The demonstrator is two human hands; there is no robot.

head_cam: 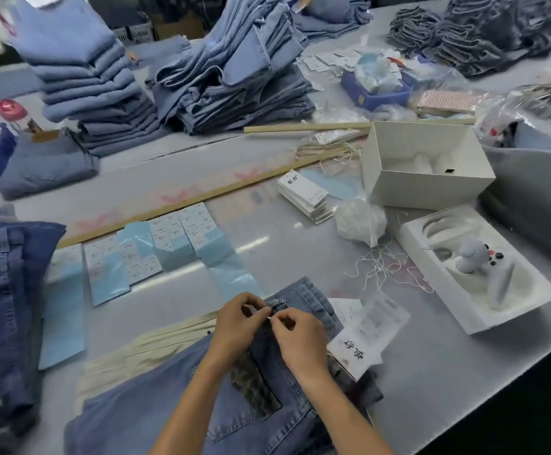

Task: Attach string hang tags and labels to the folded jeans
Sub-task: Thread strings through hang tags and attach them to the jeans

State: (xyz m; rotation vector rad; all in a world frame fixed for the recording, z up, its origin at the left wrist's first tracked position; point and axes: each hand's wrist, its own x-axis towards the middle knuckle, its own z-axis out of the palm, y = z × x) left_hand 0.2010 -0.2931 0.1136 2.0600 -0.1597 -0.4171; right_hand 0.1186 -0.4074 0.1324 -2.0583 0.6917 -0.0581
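Step in hand: we judge that we are threading or fastening a string hang tag at the waistband of the folded jeans (pixel 234 399) lying at six o'clock on the table (pixel 448 382).
Where the work is: both hands meet at a belt loop (pixel 277 303) on the top edge of the jeans; the hang tags (pixel 364 333), white cards with printing, lie just to three o'clock of it, partly on the denim.
Doing it well: we would keep the loop pulled up and steady with one hand, feed the string end through cleanly with the other, and let the cards lie flat rather than twisted.
Left hand (pixel 238 326): fingers curled, pinching the belt loop, forearm coming up from six o'clock.
Right hand (pixel 300 339): thumb and forefinger pinch something small and pale, likely the string end; it is too fine to be sure.
Supplies: loose strings (pixel 382 267) lie at two o'clock, a stack of spare tags (pixel 303 197) at one o'clock, label sheets (pixel 155 247) at eleven.
Risk: a snagged or half-closed string could let the tag drop off.
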